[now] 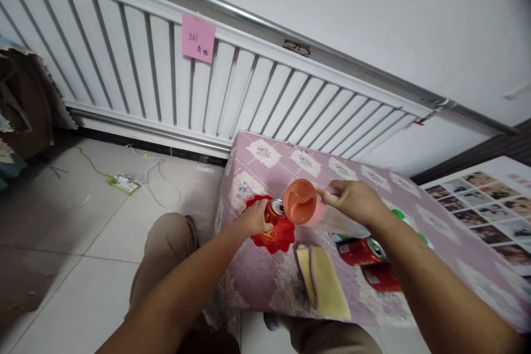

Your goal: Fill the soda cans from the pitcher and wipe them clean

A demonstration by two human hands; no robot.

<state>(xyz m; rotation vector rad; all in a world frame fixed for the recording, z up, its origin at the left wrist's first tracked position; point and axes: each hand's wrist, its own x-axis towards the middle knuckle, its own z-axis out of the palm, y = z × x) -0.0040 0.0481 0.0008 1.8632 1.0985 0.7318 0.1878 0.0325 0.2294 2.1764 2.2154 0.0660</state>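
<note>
My left hand (254, 218) is closed around an opened red drink can (274, 212), which leans over a red scalloped plate (271, 240) with a gold pattern. From the right, my right hand (357, 199) grips the handle of a clear pitcher (338, 222) with an orange lid (301, 203). The pitcher lies tipped toward the left, its lid beside the can's top. Whether any liquid is flowing I cannot make out. A folded yellow cloth (329, 282) lies on the table just in front of the plate and pitcher.
A purple flowered cloth covers the table (265, 287). Red cans (359, 251) and green-capped items (398, 214) sit near my right forearm. A photo board (485, 204) stands at far right. Behind is a white radiator (244, 88); a power strip (122, 183) lies on the floor.
</note>
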